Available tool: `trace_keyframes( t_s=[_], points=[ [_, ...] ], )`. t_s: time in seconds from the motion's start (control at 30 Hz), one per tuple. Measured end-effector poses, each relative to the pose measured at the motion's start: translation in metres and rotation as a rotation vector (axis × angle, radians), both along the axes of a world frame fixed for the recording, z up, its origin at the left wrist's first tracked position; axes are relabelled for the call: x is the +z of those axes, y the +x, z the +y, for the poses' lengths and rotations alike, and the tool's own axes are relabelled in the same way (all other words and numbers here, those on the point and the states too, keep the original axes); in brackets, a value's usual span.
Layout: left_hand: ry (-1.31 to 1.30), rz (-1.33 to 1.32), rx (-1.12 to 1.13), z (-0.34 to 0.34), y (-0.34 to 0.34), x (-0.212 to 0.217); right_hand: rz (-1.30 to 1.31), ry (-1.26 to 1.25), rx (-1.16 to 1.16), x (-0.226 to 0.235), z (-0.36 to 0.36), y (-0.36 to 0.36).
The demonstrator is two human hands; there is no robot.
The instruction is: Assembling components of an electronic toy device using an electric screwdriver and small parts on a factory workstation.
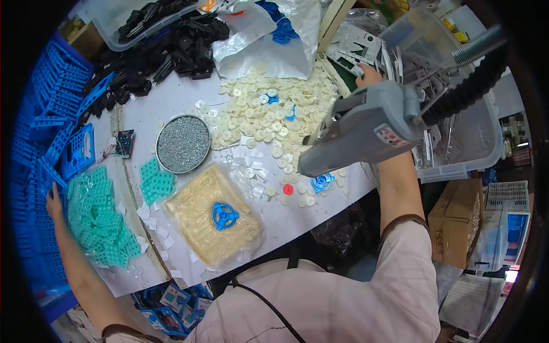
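Observation:
At the far left my left hand [54,204] is closed at the edge of a blue plastic frame [51,171], beside many similar blue frames. My right hand [370,75] reaches to the back right, its fingers closed on the edge of a pale grey plastic plate [357,46]. A grey, gun-shaped power tool [366,128] hangs in front of my right forearm and hides part of it. Between my arms, a blue three-spoked ring [225,216] rests on a clear bag of cream-coloured parts [211,243]. A round tin of small metal pieces [183,143] stands behind the bag.
Cream discs [257,114] cover the table's middle, with a red disc [287,189] among them. Teal perforated plates [100,220] lie left, near a circuit board [124,143]. Black parts [189,48] are heaped behind. A clear bin [457,163] and a carton [454,223] stand right.

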State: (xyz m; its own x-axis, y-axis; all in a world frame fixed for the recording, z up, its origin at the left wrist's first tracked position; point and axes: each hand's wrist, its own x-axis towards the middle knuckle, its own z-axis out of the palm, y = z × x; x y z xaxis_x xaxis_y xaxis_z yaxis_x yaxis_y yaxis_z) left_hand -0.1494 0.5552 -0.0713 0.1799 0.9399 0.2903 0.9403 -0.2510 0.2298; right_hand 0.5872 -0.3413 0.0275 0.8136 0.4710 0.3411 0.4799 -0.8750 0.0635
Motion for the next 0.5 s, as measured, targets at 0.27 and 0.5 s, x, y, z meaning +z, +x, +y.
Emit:
trace_keyframes(
  t_s=[0.27,0.5],
  points=[
    [-0.056,0.115,0.064,0.034,-0.084,-0.004,0.258,-0.045,-0.202,-0.007,0.041,0.001],
    [-0.026,-0.036,-0.302,0.001,-0.104,0.001,0.379,0.803,-0.003,0.039,0.002,-0.014]
  ],
)
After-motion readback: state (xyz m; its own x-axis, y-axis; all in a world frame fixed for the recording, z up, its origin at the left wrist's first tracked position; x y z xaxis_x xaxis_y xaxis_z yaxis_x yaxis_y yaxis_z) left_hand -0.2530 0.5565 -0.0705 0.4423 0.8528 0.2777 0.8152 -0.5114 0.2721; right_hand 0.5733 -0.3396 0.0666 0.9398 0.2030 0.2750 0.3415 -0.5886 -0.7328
